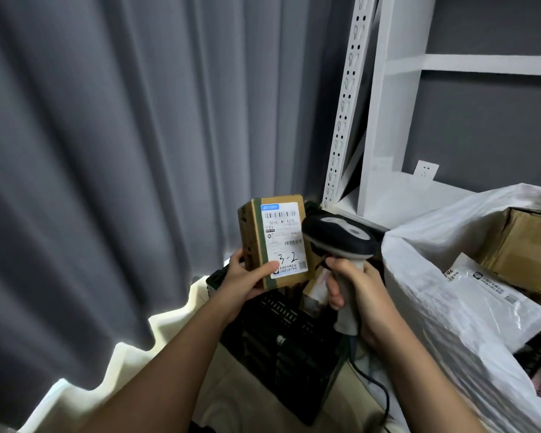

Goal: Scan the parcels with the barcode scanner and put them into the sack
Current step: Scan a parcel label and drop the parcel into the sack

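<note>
Left hand (242, 276) holds the parcel (274, 240) upright, thumb across its lower front, other fingers curled behind it. The label (283, 239) faces the camera, probably so the barcodes stay unobstructed above the thumb.

Right hand (355, 295) is wrapped round the scanner (341, 237) handle, with the head just right of the parcel and overlapping its right edge. Index finger seems to sit at the trigger, but this is hard to confirm. Scanner window not visible; I cannot tell whether a beam is on the label.

Sack (434, 267) lies open, right of the right-hand fingers, with a box (519, 242) and a flat mailer (481, 285) inside. Black crate (281, 339) below both hands; its contents mostly hidden. Scanner cable (375, 385) runs down out of frame.

Judgement: scan step in hand, bagging next.
</note>
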`<state>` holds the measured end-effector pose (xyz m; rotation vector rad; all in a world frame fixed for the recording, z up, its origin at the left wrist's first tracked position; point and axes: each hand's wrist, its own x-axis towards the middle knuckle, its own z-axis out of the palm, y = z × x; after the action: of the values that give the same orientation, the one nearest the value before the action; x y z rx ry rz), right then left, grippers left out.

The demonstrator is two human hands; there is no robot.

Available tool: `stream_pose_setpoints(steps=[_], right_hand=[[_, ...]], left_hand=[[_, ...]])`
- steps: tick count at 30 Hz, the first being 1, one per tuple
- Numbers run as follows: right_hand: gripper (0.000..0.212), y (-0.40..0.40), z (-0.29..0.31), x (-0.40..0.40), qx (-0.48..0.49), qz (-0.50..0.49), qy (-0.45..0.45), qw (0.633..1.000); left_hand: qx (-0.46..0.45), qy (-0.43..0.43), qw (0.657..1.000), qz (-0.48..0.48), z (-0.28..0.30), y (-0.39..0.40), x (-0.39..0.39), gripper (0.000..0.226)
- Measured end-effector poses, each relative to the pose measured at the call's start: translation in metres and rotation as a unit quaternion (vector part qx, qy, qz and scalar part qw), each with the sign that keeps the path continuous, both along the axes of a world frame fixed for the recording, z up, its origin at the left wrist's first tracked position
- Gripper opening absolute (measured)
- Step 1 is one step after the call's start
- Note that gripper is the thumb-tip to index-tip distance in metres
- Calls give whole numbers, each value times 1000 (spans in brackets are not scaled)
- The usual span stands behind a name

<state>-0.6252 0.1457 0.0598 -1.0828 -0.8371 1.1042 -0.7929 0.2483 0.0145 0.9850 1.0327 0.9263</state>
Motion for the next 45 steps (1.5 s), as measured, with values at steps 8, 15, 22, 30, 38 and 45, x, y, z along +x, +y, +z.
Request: stream_pose_setpoints(steps=[8,15,22,30,38,45], right_hand=[[25,-3,1,-9,-10,19,-40,999],[25,-6,3,-7,-22,11,-58,998],[26,-7,3,-8,-28,1,-68,997],[18,-8,4,-8,-38,-10,-57,998],[12,-36,29,21,-18,-91,4,996],[7,-102,77,76,2,-199,19,980]], left_hand=[[1,7,999,38,-10,13,8,85],[3,0,999,45,-10,17,9,84],[4,7,999,45,-11,18,8,79],[7,26,999,34,-13,18,8,81],[31,21,999,-13,15,-15,32,68],[167,39,982,-84,93,-75,102,69]])
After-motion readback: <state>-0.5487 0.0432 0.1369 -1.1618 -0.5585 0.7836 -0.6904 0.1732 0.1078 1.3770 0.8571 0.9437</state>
